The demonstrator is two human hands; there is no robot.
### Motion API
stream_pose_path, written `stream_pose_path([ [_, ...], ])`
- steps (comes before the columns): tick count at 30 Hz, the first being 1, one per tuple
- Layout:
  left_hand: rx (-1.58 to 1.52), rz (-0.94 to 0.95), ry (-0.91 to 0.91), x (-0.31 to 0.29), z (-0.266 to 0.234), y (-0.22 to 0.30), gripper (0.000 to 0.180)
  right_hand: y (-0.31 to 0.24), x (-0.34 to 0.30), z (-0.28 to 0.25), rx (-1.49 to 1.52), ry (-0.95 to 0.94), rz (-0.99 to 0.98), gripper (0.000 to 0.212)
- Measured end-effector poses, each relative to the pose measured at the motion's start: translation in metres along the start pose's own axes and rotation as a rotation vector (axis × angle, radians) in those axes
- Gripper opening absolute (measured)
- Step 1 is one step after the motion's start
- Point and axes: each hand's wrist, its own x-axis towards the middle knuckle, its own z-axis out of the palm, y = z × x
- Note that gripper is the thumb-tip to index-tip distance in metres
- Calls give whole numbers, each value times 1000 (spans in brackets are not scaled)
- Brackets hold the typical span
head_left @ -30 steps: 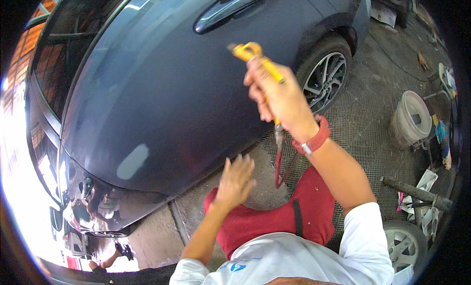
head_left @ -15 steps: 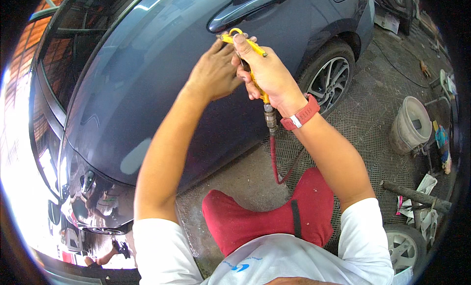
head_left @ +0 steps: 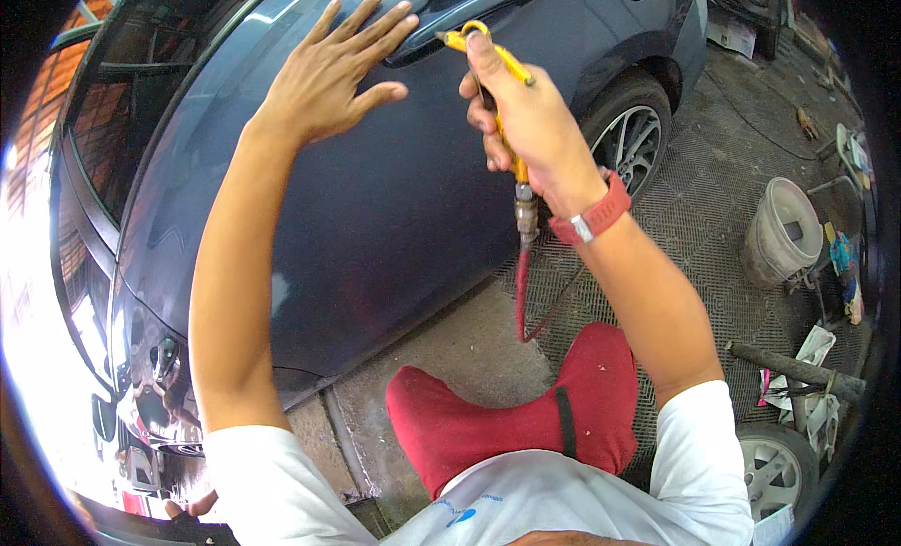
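Observation:
My right hand (head_left: 521, 109) is wrapped round a yellow air blow gun (head_left: 507, 61), thumb on top, its nozzle pointing left toward the car door. From the gun's metal coupling (head_left: 526, 213) a red hose (head_left: 523, 292) hangs and curves away. My left hand (head_left: 343, 72) has its fingers spread, palm toward the dark blue car door (head_left: 375, 208), just left of the door handle (head_left: 469, 25). Whether the palm touches the paint I cannot tell. A red band is on my right wrist.
The car's rear wheel (head_left: 633, 138) stands beyond my right hand. A dirty bucket (head_left: 784, 231) sits on the patterned floor mat (head_left: 694, 264) at the right. Nearer are a pipe-like bar (head_left: 793, 369) and a loose wheel (head_left: 774, 471). A darker glossy car panel lies at the lower left.
My left hand has moved away from the blow gun, up and left across the door, with its fingers now spread. The right hand with the blow gun has shifted slightly up and right.

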Motion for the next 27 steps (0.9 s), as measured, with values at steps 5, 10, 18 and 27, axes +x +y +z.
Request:
stream_pose_path([
  [5, -173, -73, -170, 49, -45, 0, 62, -16, 20, -18, 1, 38, -39, 71],
  [10, 102, -385, 125, 80, 11, -29, 75, -14, 14, -14, 53, 181, -96, 68],
  [18, 68, -501, 86, 102, 1, -4, 76, 32, 12, -65, 92, 129, 10, 65],
  [27, 466, -598, 137, 88, 63, -53, 70, 28, 46, -96, 104, 141, -51, 66],
])
